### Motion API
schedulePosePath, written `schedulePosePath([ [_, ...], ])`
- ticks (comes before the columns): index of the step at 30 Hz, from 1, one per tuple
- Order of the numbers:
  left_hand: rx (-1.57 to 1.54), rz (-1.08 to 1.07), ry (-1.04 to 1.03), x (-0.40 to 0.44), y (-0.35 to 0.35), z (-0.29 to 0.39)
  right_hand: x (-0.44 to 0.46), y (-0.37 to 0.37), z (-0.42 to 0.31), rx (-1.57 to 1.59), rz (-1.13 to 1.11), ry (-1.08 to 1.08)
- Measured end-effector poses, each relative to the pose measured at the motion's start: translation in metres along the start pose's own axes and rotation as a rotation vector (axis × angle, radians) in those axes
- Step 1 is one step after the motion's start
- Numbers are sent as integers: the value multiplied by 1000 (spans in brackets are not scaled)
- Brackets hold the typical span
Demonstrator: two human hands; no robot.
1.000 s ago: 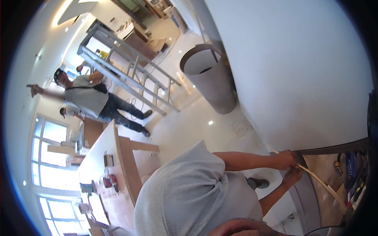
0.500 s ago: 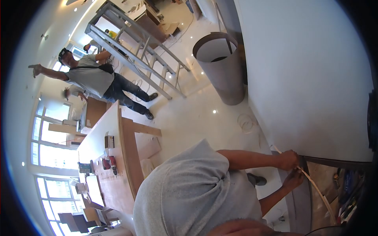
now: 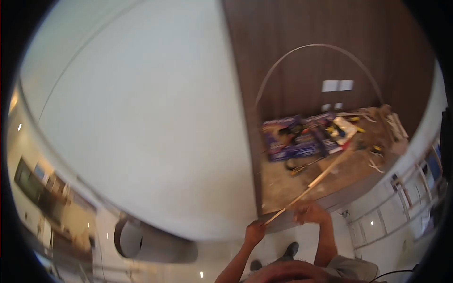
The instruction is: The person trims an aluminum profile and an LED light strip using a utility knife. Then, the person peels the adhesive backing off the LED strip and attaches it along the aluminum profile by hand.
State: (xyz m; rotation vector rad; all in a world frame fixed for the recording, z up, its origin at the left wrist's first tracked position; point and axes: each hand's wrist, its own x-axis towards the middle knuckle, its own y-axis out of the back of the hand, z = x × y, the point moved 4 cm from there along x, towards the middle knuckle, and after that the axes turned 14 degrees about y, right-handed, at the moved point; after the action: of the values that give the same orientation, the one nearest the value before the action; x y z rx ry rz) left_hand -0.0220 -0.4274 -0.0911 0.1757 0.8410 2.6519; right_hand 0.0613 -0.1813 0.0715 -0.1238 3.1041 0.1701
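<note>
My left hand (image 3: pixel 255 233) is closed around the near end of a long, thin wooden strip (image 3: pixel 320 177). The strip slants up and to the right, over a brown shelf (image 3: pixel 278 188) in a dark wood recess. Just right of the strip, my right hand (image 3: pixel 312 213) is raised with its fingers curled in. Blur hides whether anything is between those fingers. On the shelf beyond both hands lie purple printed packaging (image 3: pixel 295 152), a dark tool with a yellow part (image 3: pixel 296 167), a pale packet (image 3: pixel 344 130) and pale wood offcuts (image 3: pixel 394 123).
A large white panel (image 3: pixel 155 118) fills the left side, bordering the dark wood panel (image 3: pixel 330 28). A thin curved strip (image 3: pixel 316 45) arches before the dark panel, near white socket plates (image 3: pixel 338 85). A grey roll (image 3: pixel 160 245) stands lower left; a ladder (image 3: pixel 373 226) is at right.
My view has swung from the room and another person towards the shelf recess. Earlier both hands were close together on the strip; now the right hand is apart from the left.
</note>
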Motion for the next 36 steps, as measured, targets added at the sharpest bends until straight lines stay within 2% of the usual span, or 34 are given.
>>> schedulePosePath([
  [1,-34,15,-19,5,-3,-3,7,34,-38,-462,-21,305],
  [2,-73,32,-25,3,-5,-13,1,36,-112,-639,278,634],
  [3,-58,21,-37,2,-5,-20,-8,40,-190,-480,236,680],
  [4,-43,19,-47,4,-5,-27,-12,41,-247,-665,398,835],
  [6,-13,5,-97,-1,-1,-33,-40,25,-357,-933,643,896],
  [9,40,54,-140,-14,1,-51,-56,7,-473,-1329,892,1011],
  [10,27,79,-163,-20,4,-57,-57,1,-506,-1430,933,1066],
  [12,245,-37,-291,-22,-44,-146,-56,-11,-563,-1554,995,1109],
  [15,195,81,-249,-35,-39,-173,-58,-33,-621,-1693,998,1122],
  [16,285,33,-241,-31,-41,-178,-58,-39,-633,-1717,951,1088],
  [17,374,-14,-223,-28,-45,-188,-61,-44,-641,-1714,945,1113],
  [19,530,-102,-123,-45,-54,-214,-63,-48,-647,-1657,1070,1044],
  [20,580,-141,-24,-73,-64,-224,-64,-56,-639,-1642,1058,1080],
  [21,442,-188,153,-84,-73,-235,-59,-54,-628,-1616,1010,1135],
  [22,275,-221,333,-81,-69,-242,-20,-24,-628,-1667,1007,1651],
  [23,118,-164,101,-86,-58,-242,-17,-39,-606,-1352,774,1499],
  [24,49,-199,189,-127,29,-129,-4,-40,-587,-1223,740,1424],
  [25,116,-242,311,-126,29,-133,8,-44,-563,-1178,775,1387],
  [26,228,-177,114,-126,28,-142,26,-37,-542,-1237,769,1423],
  [27,7,-63,405,-126,15,-172,42,-31,-519,-1167,705,1489],
  [28,-40,-86,324,-133,37,-160,72,-13,-497,-1116,694,1581],
  [30,-122,-47,424,-148,41,-171,91,-25,-467,-1012,730,1416],
  [33,-55,9,483,-179,61,-180,134,-48,-431,-761,622,1389],
  [35,69,23,591,-209,69,-187,147,-55,-426,-1097,1112,1647],
  [36,51,35,623,-225,73,-189,153,-52,-423,-1076,1073,1652],
])
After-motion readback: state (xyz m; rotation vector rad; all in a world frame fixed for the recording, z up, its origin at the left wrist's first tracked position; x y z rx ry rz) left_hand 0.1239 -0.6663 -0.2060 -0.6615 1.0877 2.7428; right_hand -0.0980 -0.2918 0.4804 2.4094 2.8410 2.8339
